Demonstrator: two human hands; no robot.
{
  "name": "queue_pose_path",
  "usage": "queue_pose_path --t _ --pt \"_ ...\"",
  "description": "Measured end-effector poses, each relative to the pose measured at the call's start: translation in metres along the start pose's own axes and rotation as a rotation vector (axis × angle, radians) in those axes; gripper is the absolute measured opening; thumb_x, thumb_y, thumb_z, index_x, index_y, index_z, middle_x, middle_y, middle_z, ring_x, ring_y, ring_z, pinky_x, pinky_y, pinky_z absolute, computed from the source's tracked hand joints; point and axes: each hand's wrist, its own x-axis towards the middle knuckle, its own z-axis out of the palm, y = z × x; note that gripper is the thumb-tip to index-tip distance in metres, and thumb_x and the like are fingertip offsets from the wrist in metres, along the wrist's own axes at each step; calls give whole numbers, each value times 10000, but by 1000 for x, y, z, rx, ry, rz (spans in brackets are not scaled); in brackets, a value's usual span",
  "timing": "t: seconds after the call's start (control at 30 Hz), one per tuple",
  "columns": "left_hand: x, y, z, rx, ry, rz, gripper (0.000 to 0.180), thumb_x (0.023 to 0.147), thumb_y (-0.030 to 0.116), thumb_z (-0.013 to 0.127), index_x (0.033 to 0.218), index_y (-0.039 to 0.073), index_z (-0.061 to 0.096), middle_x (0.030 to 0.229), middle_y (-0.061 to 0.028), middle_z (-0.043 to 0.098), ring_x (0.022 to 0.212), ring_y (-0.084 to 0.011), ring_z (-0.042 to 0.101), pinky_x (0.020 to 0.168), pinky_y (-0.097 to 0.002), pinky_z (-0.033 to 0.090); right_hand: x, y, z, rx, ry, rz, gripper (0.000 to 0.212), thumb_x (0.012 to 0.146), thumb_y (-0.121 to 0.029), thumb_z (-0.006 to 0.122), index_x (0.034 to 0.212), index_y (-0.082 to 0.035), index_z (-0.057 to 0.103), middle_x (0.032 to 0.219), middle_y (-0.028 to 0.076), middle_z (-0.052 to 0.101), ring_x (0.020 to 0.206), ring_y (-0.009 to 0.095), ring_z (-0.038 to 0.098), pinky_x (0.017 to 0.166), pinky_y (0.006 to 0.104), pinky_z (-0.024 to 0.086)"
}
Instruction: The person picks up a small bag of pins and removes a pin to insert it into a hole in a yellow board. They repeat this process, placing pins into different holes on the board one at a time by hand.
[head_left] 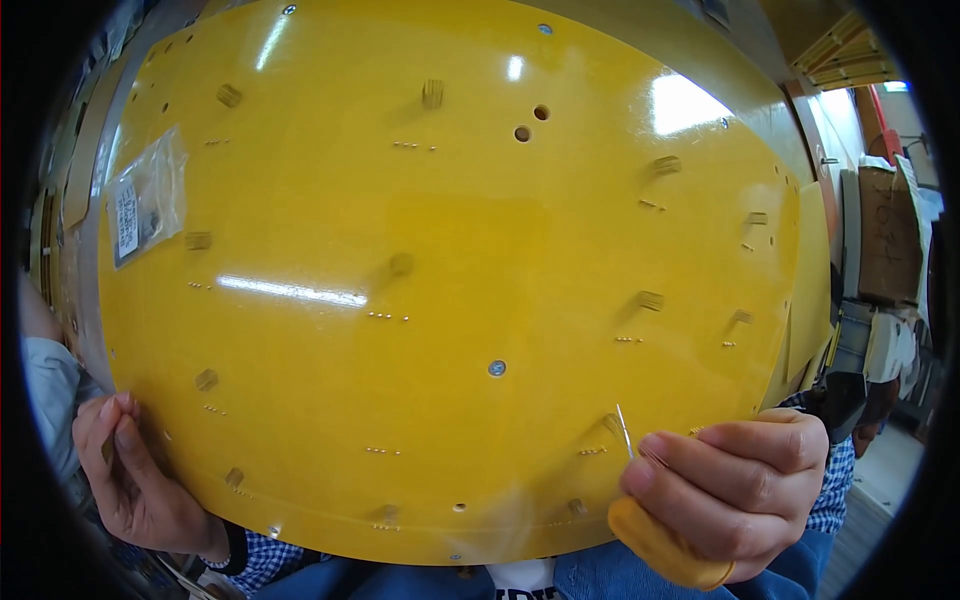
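Note:
A large glossy yellow board (pixel 300 350) lies before me, with short rows of small metal pins (pixel 387 317) and bundles of thin upright wires or pins (pixel 432 94) spread over it. My right hand (pixel 740 490), over the board's near right corner, is closed on a thin metal pin (pixel 624 428), pinched between thumb and forefinger and pointing up. Under its fingers sits a smooth orange-yellow piece (pixel 670 550); I cannot tell whether it is a handle or a finger cover. At the near left edge, my left hand (pixel 145 485) has its fingertips pressed together; anything between them is too small to make out.
A clear plastic bag (pixel 150 200) with a white label and small dark parts lies on the board's left side. Screw heads (pixel 497 368) and two round holes (pixel 532 123) mark its face. Another person's sleeve (pixel 48 390) shows at far left; a cardboard box (pixel 888 235) stands at right.

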Motion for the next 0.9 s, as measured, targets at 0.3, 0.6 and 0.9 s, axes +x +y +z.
queue_pose_path --t 0.3,0.6,0.9 --pt "-2 -2 3 5 34 -12 165 924 -11 512 1042 -42 622 1011 -151 610 942 -211 606 859 -259 516 0 0 2 -49 -58 -7 82 743 -122 659 802 -178 673 858 -54 664 718 63 635 643 198 441" --pt "-2 -1 3 0 49 -13 158 918 -25 514 1034 -49 620 995 -153 605 930 -211 597 845 -254 516 1 7 -9 313 -71 157 81 795 -147 683 872 -162 663 930 -18 685 729 87 637 634 200 448" --pt "-1 1 5 -16 53 -20 160 920 -25 510 1032 -53 620 1001 -156 605 936 -209 599 852 -256 519 -7 9 8 127 128 -149 164 814 -219 604 858 -68 651 881 80 699 741 160 680 669 256 537"
